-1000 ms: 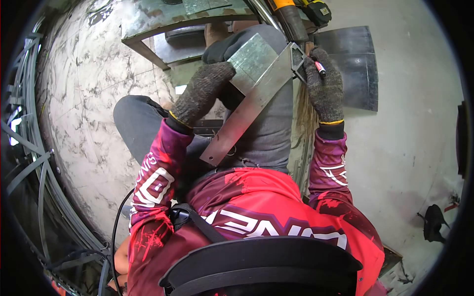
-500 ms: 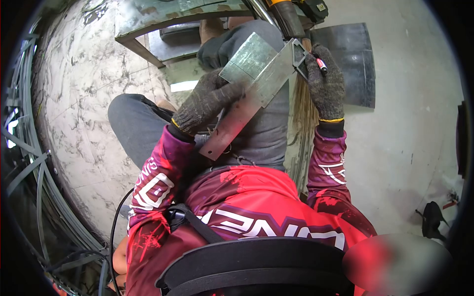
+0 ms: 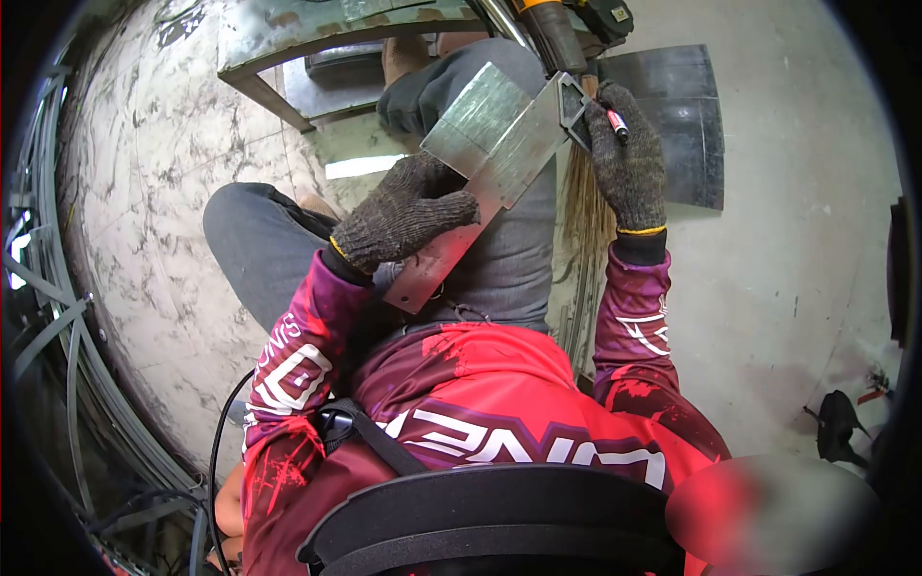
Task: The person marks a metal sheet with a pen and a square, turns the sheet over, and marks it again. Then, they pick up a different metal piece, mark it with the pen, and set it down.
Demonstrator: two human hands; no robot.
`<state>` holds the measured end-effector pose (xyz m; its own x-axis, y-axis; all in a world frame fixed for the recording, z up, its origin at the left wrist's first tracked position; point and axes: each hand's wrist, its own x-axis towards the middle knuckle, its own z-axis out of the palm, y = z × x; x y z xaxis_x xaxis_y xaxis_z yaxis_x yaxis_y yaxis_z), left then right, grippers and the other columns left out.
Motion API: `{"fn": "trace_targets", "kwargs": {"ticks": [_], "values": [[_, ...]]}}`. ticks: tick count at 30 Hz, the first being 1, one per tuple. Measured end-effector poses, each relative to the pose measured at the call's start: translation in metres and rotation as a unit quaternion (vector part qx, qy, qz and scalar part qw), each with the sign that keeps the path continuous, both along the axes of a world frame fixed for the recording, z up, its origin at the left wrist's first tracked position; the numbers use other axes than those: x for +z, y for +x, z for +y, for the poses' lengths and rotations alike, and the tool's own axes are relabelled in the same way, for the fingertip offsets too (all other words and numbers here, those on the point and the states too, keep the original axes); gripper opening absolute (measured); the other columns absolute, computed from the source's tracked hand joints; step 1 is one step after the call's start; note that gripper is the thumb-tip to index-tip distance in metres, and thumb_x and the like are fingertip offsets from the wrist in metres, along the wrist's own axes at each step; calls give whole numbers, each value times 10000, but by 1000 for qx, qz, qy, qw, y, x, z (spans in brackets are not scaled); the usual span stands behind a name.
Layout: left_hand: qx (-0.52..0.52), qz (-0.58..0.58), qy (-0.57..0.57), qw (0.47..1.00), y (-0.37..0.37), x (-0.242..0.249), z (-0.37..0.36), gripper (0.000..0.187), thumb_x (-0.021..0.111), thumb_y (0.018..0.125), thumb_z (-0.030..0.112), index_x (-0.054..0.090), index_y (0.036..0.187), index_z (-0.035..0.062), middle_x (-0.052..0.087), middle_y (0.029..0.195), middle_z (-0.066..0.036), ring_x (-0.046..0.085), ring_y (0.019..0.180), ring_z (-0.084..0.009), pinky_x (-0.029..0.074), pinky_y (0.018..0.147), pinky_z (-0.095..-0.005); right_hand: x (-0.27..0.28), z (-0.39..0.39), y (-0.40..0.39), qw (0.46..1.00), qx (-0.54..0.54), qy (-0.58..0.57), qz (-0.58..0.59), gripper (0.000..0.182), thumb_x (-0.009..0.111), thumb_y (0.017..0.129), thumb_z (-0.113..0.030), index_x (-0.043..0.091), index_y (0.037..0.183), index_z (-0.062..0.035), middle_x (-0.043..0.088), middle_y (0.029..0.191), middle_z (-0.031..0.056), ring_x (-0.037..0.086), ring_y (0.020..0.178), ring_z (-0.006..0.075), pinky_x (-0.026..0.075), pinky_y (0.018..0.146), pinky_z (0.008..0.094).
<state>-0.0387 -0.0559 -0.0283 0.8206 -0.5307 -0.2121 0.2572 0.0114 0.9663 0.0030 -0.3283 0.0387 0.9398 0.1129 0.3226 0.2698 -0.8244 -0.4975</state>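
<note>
A small, flat piece of sheet metal is held over my lap. Across it lies the long blade of a metal square, with a hole near its lower end and an open-framed head at the upper right. My left hand, in a dark knitted glove, is closed on the sheet metal and blade, its thumb across the blade and its other fingers hidden. In my gloved right hand sits a red-and-white marker, its far end hidden. That hand's fingers are right at the square's head.
A metal-topped bench stands ahead at the left. A broom and a dark sheet-metal panel lie right of my leg. A power tool is beyond. Long metal strips line the left side; a black object lies at right.
My left hand has shifted slightly on the metal, its thumb now plainer across the blade. The sheet metal, square and right hand with the marker sit slightly further left in view.
</note>
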Motion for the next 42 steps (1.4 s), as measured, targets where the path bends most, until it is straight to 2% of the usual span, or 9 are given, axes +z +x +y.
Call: {"fn": "trace_targets", "kwargs": {"ticks": [4, 6, 9, 15, 19, 30, 37, 40, 42], "values": [[33, -37, -24, 998, -7, -11, -5, 493, 736, 795, 240, 620, 1179, -49, 690, 1031, -179, 653, 962, -228, 506, 867, -362, -6, -4, 0, 1000, -12, -8, 11, 247, 650, 932, -156, 642, 1151, -41, 694, 976, 213, 698, 850, 352, 541, 736, 400], [43, -24, -29, 998, -8, -10, -7, 521, 721, 804, 243, 597, 1221, -44, 678, 1109, -196, 649, 1018, -257, 498, 909, -377, -4, -2, 0, 998, -24, 29, 44, 236, 645, 937, -159, 643, 1144, -44, 694, 973, 206, 701, 854, 341, 541, 740, 397], [3, -14, 19, 1000, -5, 1, -2, 528, 713, 805, 257, 595, 1225, -40, 674, 1134, -204, 647, 1030, -287, 492, 925, -382, -8, -5, 2, 1000, -3, 7, 8, 233, 643, 941, -165, 638, 1145, -54, 692, 968, 199, 702, 855, 333, 540, 739, 398], [23, -12, -7, 1000, -9, -10, -4, 545, 707, 794, 261, 589, 1231, -41, 676, 1114, -222, 647, 1030, -305, 490, 913, -385, -6, -5, 3, 1000, 1, -6, 8, 242, 640, 942, -165, 626, 1163, -68, 689, 961, 199, 699, 847, 334, 540, 739, 398], [10, -18, 1, 1000, -7, -1, -4, 542, 700, 791, 247, 587, 1234, -44, 677, 1114, -222, 650, 1033, -299, 487, 912, -387, -4, -2, 0, 999, -25, 4, 31, 230, 639, 941, -160, 633, 1145, -55, 689, 967, 198, 698, 849, 340, 539, 740, 401], [7, -17, 25, 1000, -7, 3, -2, 500, 698, 795, 232, 611, 1193, -57, 696, 1075, -220, 670, 994, -298, 499, 897, -382, -2, -4, 4, 999, -1, -19, 26, 260, 630, 944, -174, 640, 1158, -26, 687, 1052, 205, 687, 943, 356, 537, 815, 411], [7, -10, 23, 1000, -8, 6, -2, 495, 689, 802, 218, 606, 1212, -47, 698, 1078, -211, 668, 993, -273, 497, 902, -370, -3, -3, 3, 999, -3, 14, 36, 253, 643, 940, -171, 640, 1149, -28, 687, 1027, 204, 691, 911, 342, 538, 797, 397], [23, -29, 0, 999, -9, 2, -2, 506, 685, 805, 209, 592, 1234, -43, 698, 1090, -201, 664, 999, -248, 496, 903, -360, -3, -3, 3, 999, -3, 22, 35, 245, 648, 938, -168, 638, 1140, -29, 687, 1009, 204, 691, 892, 338, 537, 785, 391], [23, 9, -32, 999, -9, -1, -3, 512, 684, 810, 206, 582, 1248, -40, 699, 1104, -185, 658, 1006, -234, 495, 905, -357, -2, -3, 3, 999, -8, 14, 44, 244, 645, 939, -166, 636, 1139, -28, 687, 1004, 205, 693, 898, 339, 535, 783, 395]]}}
